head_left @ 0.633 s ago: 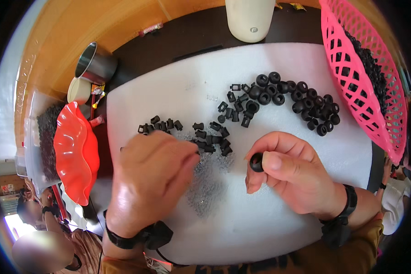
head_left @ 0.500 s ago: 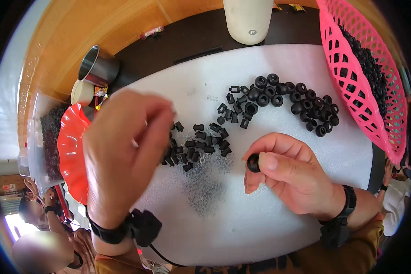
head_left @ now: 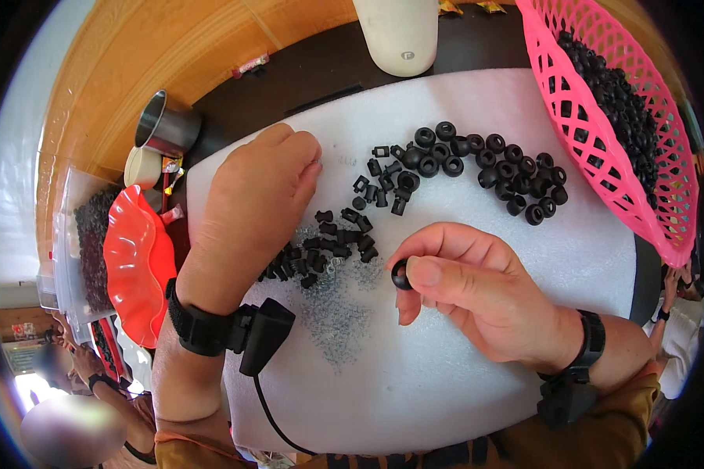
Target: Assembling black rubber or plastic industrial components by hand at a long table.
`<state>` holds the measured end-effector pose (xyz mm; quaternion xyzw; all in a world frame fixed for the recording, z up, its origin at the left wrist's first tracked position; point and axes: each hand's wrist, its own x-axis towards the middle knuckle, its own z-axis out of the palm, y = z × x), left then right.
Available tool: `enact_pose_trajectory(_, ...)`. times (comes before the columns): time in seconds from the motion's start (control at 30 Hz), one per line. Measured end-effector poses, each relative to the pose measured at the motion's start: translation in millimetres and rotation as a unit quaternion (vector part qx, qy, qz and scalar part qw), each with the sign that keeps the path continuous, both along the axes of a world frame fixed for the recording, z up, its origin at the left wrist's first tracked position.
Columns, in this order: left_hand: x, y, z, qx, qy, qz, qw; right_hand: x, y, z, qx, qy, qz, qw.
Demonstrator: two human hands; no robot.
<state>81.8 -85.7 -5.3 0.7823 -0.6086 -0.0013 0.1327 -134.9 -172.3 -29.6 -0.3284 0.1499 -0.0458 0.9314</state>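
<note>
Between the thumb and fingertips of my right hand (head_left: 481,293) is a round black hollow cord-lock shell (head_left: 400,274). My left hand (head_left: 262,180) reaches over the left part of the white foam sheet (head_left: 446,406), its fingers curled in; whatever they hold is hidden behind the hand. Just right of my left wrist lie small black spool-shaped plungers (head_left: 344,241), partly covered by that hand. Nearer me spreads a patch of tiny metal springs (head_left: 332,320). Farther back, more plungers (head_left: 381,187) sit beside a curved group of round black shells (head_left: 524,176).
A pink lattice basket (head_left: 602,156) full of black pieces stands at the right. On the left are a red wavy-rimmed bowl (head_left: 137,266), a clear box (head_left: 66,234) and a metal cup (head_left: 168,123). A white cylindrical container (head_left: 399,35) stands at the back. Other people show at both edges.
My left hand has swung away from me and its fingers have curled in. My right hand keeps the shell in nearly the same pose. The whole view has shifted slightly.
</note>
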Motion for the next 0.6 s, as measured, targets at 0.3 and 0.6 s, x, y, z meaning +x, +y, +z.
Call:
enact_pose_trajectory(0.3,-1,-1,-2,0.002,-0.095,-0.02,0.995,1,1,0,-0.002,-0.003,0.004,1.0)
enact_pose_trajectory(0.6,-51,48,36,-0.086,0.426,0.125,0.892,0,5,-2,0.014,-0.03,0.005,0.999)
